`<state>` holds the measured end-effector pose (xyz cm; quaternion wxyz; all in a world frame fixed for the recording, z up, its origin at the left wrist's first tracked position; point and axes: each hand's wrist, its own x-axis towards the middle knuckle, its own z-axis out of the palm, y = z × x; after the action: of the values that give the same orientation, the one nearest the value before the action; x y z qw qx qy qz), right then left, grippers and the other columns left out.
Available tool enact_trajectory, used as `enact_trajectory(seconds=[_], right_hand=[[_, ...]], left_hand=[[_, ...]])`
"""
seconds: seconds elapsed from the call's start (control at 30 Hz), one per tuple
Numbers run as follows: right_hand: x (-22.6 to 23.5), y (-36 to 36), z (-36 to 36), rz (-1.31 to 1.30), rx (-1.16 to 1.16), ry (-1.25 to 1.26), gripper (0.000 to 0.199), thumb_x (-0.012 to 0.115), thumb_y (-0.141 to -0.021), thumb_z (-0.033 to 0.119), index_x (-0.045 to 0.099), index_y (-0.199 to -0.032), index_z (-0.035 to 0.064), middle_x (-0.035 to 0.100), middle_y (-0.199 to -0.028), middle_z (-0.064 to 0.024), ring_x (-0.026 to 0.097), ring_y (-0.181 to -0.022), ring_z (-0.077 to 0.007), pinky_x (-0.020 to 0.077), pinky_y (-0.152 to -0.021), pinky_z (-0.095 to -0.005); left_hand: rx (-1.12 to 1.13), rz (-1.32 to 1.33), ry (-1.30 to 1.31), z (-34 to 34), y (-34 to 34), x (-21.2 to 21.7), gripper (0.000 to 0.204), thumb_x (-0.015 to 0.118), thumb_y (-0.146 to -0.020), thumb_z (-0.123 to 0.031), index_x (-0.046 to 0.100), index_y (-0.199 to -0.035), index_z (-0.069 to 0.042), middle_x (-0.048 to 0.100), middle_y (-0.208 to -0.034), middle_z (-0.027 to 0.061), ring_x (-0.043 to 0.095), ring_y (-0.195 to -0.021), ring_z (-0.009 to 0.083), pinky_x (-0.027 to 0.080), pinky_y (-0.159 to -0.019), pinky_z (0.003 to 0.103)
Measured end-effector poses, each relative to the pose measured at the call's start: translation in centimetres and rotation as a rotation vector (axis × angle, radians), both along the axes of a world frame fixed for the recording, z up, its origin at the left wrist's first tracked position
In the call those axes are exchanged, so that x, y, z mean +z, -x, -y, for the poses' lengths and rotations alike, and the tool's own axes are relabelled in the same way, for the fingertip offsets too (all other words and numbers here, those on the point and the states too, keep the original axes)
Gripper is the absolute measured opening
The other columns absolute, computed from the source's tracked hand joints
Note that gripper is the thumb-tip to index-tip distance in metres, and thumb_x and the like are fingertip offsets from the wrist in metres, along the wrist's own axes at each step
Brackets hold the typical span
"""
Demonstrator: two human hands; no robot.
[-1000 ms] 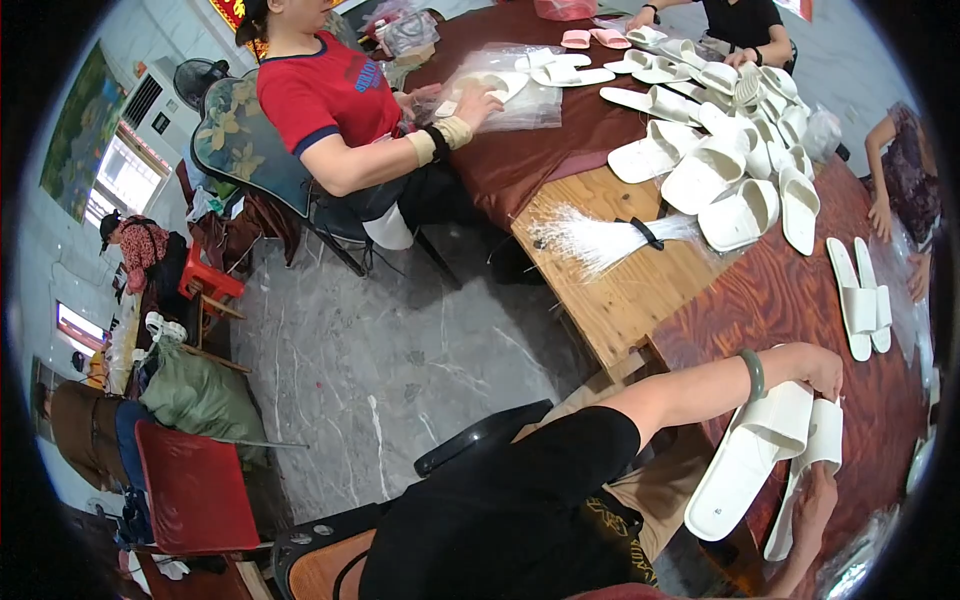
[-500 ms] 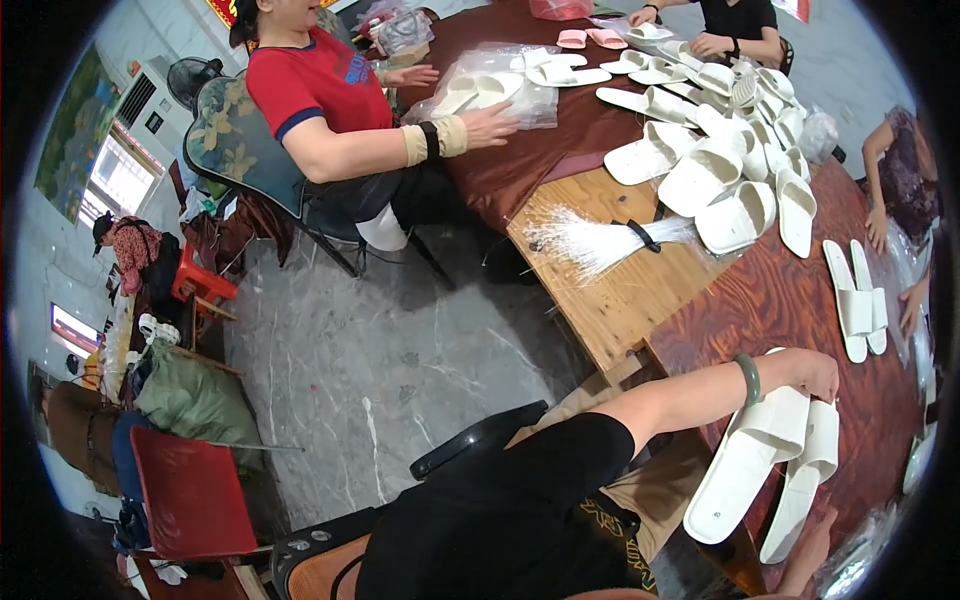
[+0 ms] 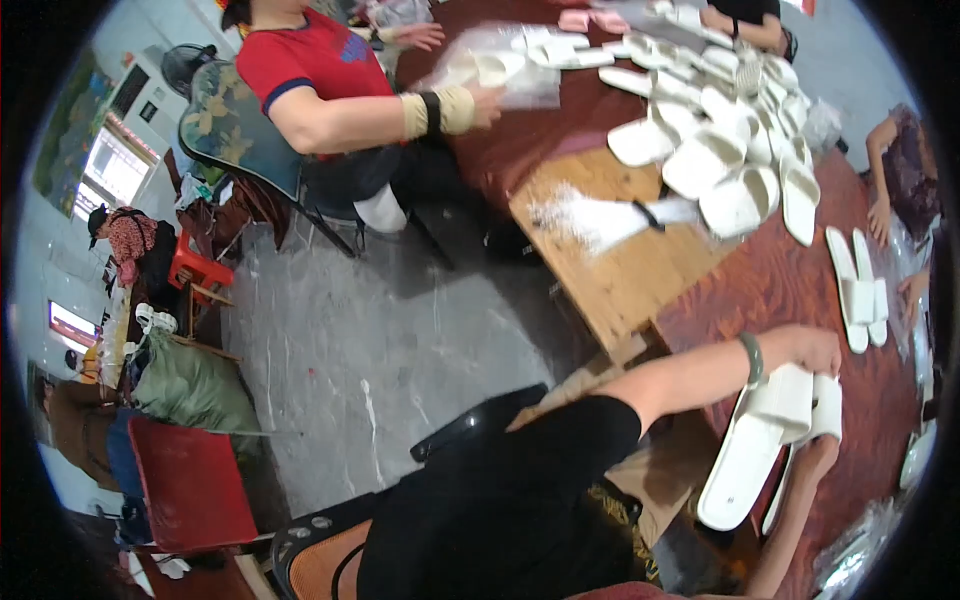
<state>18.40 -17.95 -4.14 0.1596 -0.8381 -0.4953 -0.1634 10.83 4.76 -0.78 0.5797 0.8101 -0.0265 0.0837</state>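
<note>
A pair of white slide slippers lies over the near edge of the reddish wooden table at the lower right. My left hand (image 3: 812,351), with a green bangle on its wrist, is closed around their far ends. The nearer slipper (image 3: 740,480) shows its insole and broad strap. The second slipper (image 3: 827,408) lies partly behind it, and my right hand (image 3: 822,455) is closed at its strap side. The right fingertips are partly hidden behind the slipper.
Another pair of white slippers (image 3: 856,290) lies farther along the table (image 3: 740,290). A pile of white slippers (image 3: 705,160) and a bundle of white plastic ties (image 3: 600,222) sit beyond. A co-worker in a red shirt (image 3: 310,60) handles a plastic bag (image 3: 535,88). Clear plastic (image 3: 860,550) lies nearby.
My right hand has moved up from beside the heel of the second slipper to its strap. The pair has shifted slightly right and up. The co-worker in red has moved their hands at the bag.
</note>
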Motion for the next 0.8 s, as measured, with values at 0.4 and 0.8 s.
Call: enact_trajectory(seconds=[0.4, 0.8], right_hand=[[5.2, 5.3, -3.3, -0.218, -0.11, -0.082, 0.024, 0.059, -0.076, 0.01, 0.066, -0.098, 0.0043, 0.064, -0.098, -0.018, 0.062, -0.093, -0.0321, 0.048, -0.079, -0.0394], [3.7, 4.1, -4.4, -0.157, -0.06, -0.202, 0.01, 0.062, -0.067, 0.009, 0.064, -0.073, 0.0011, 0.061, -0.072, -0.0206, 0.06, -0.071, -0.0373, 0.0472, -0.063, -0.0451]], left_hand=[[-0.139, -0.047, 0.155, -1.5, 1.0, 0.9, 0.019, 0.061, -0.08, -0.011, 0.067, -0.093, 0.003, 0.067, -0.084, 0.0047, 0.06, -0.076, 0.0123, 0.048, -0.068, 0.028], [-0.106, -0.195, 0.376, -2.2, 0.9, 2.3, 0.019, 0.06, -0.083, -0.006, 0.065, -0.097, 0.006, 0.065, -0.085, 0.0062, 0.061, -0.074, 0.0122, 0.049, -0.064, 0.024]])
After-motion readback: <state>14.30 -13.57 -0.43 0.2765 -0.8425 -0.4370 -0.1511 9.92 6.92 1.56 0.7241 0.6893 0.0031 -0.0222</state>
